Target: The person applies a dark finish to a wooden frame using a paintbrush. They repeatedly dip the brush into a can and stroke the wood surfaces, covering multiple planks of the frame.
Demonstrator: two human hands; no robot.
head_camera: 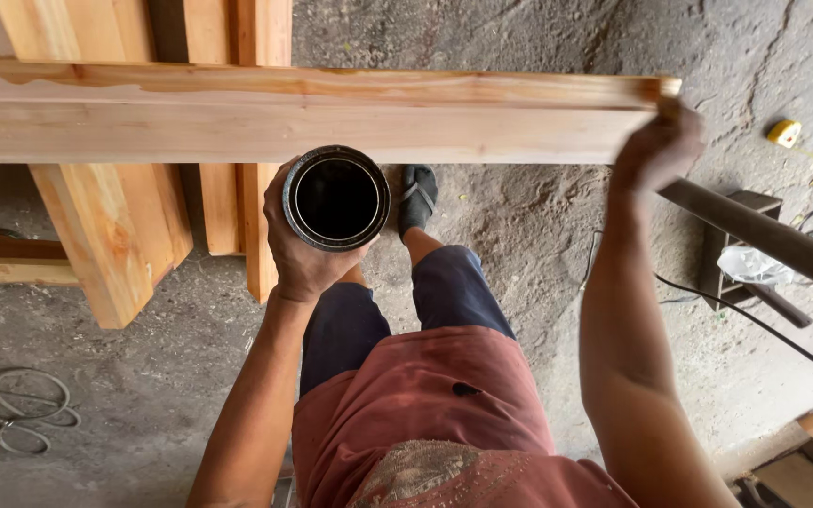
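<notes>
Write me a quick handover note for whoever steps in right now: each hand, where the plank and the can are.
Left hand: grip closed around an open black can, held just below the plank's near edge.
Right hand: grip on the right end of the long wooden plank, which lies level across other boards.
Done: plank and can are both in hand.
Left: I cannot tell what is in the can.

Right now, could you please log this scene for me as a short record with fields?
left hand: left hand grips a black open-topped can, held just below the plank
right hand: right hand grasps the right end of the long wooden plank
plank: lies level across the view
beneath: stacked timber on the concrete floor
nearby: yellow tape measure, black cable, coiled wire
</notes>
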